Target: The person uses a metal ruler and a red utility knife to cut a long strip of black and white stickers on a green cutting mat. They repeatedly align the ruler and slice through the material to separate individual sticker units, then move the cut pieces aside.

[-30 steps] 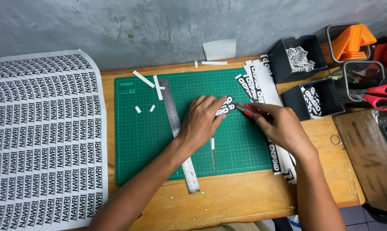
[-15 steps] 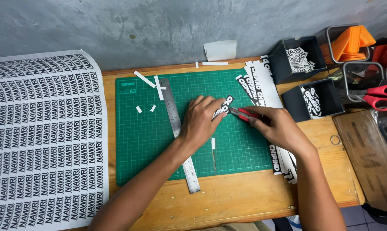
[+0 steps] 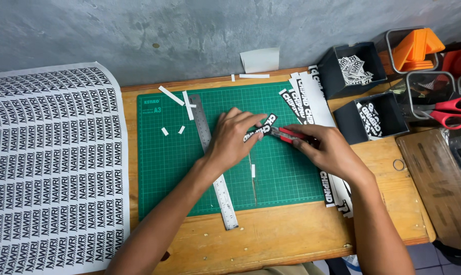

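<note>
Knife blade (image 3: 274, 130) hidden behind left hand (image 3: 234, 136)

Both arms are bare from the fingers back to the lower edge of the view; no sleeve, glove, watch or bracelet shows on either. The left hand (image 3: 234, 136) carries no ring on the fingers (image 3: 250, 121) that show. The right hand (image 3: 328, 148) is likewise plain, its fingers (image 3: 304, 136) unadorned. Both forearms are slim, and the nails look short.
</note>
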